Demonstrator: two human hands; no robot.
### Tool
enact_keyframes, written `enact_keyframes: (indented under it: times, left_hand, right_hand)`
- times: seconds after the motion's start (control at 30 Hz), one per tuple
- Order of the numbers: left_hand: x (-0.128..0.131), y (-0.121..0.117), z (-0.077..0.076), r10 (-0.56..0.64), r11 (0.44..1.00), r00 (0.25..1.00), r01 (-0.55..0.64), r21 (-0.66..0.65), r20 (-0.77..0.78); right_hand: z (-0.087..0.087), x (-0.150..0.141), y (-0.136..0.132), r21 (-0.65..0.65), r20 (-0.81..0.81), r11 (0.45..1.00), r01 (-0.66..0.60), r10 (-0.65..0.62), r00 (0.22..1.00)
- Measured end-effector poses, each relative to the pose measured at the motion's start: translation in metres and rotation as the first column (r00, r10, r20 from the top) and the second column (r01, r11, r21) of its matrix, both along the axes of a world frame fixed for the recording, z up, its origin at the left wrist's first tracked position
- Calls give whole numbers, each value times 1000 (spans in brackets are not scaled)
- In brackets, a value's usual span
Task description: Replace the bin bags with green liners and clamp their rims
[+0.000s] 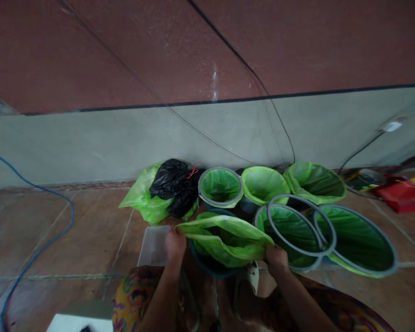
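Observation:
A green plastic bin liner [235,226] is stretched between my two hands, its mouth partly spread. My left hand [175,244] grips the liner's left edge, and my right hand [275,258] grips its right edge. Below the liner stands a dark blue bin [207,267], with the lower part of the liner hanging into its mouth. Just right of my right hand, a loose grey ring [302,198] lies across two lined bins. A translucent plastic container [154,246] sits beside my left hand.
Green-lined bins stand behind and to the right, including a grey-rimmed bin [221,206]. A black bag [169,177] rests on a green bag [141,196]. A blue hose [48,242] crosses the left floor; a red bag [401,196] lies far right. Cables hang along the wall [124,138].

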State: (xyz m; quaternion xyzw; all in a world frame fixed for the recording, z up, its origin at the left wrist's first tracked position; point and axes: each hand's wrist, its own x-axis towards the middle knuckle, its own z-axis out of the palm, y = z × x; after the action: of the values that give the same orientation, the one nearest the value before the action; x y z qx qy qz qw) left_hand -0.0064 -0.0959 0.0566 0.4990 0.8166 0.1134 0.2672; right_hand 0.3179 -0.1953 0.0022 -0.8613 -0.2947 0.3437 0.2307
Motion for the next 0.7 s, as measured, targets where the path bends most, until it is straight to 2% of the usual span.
enact_keyframes:
  times: [0.1,0.2,0.27,0.33,0.4,0.47,0.5,0.53,0.6,0.63,0.7]
  left_hand:
    - [-21,-12,2,-37,995,995,28,-100,-93]
    - [-19,-26,7,-90,992,988,78,-102,-122]
    - [-7,-35,12,-116,993,978,107,-58,-173]
    - [8,-41,16,-181,980,950,196,36,-253]
    - [24,-43,16,-337,914,888,388,116,-314]
    - [37,-41,13,-514,806,794,577,133,-325]
    - [42,-39,10,-574,768,758,630,119,-309]
    - [46,-36,6,-612,746,736,659,97,-290]
    - [48,-29,0,-652,725,711,686,55,-263]
    - [48,-25,-3,-666,716,700,697,41,-258]
    - [46,-17,-5,-689,695,679,718,34,-255]
  right_hand:
    - [8,5,-10,-162,89,985,-63,79,993]
    - [25,1,-13,-228,136,956,-183,218,966]
    - [41,-10,-10,-269,298,916,-298,373,879]
    - [58,-25,-2,-295,500,853,-430,522,692]
    - [71,-43,8,-264,545,770,-580,616,569]
    - [74,-60,16,-233,501,663,-711,709,497]
    - [73,-66,20,-216,471,619,-755,743,475]
    - [69,-71,22,-195,446,590,-783,764,465]
    - [59,-76,26,-131,410,572,-809,775,481]
    - [54,-76,28,-91,394,585,-806,764,511]
    - [44,-71,34,-8,350,651,-759,713,608]
